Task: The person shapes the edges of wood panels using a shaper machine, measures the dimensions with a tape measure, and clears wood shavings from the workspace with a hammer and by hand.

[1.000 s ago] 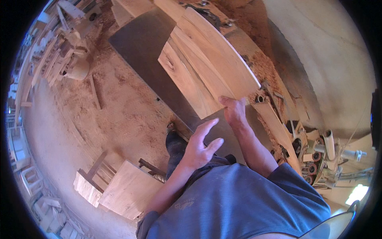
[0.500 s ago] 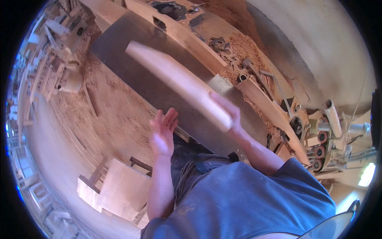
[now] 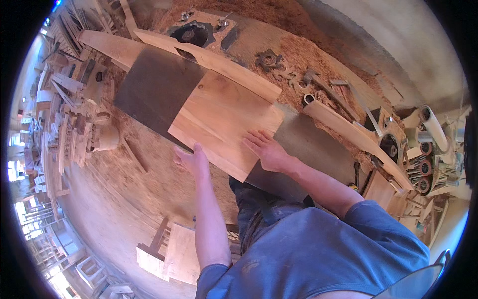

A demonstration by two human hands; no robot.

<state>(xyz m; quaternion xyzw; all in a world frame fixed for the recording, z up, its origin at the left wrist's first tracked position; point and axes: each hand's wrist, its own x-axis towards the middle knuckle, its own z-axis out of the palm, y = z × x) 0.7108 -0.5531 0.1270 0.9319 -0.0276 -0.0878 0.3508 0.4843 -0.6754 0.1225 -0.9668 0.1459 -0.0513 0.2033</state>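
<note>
The right hand lies flat, fingers spread, its grip pressed down on the near corner of the broad flat pale wooden board. The left hand holds its open grip against the board's near edge, fingers extended, closing on nothing. Half a second ago the same board stood tilted on edge between the two hands; it now lies face down on the dark grey metal tabletop. By judgement, the laying-down is complete and the hands are set to steady or slide the board.

Beyond the right-hand grip, a long curved pale wooden strip touches the board's far edge. Further out, sawdust covers the machine surface. To the left of the grips, a sawdust-covered floor carries stacked wooden parts.
</note>
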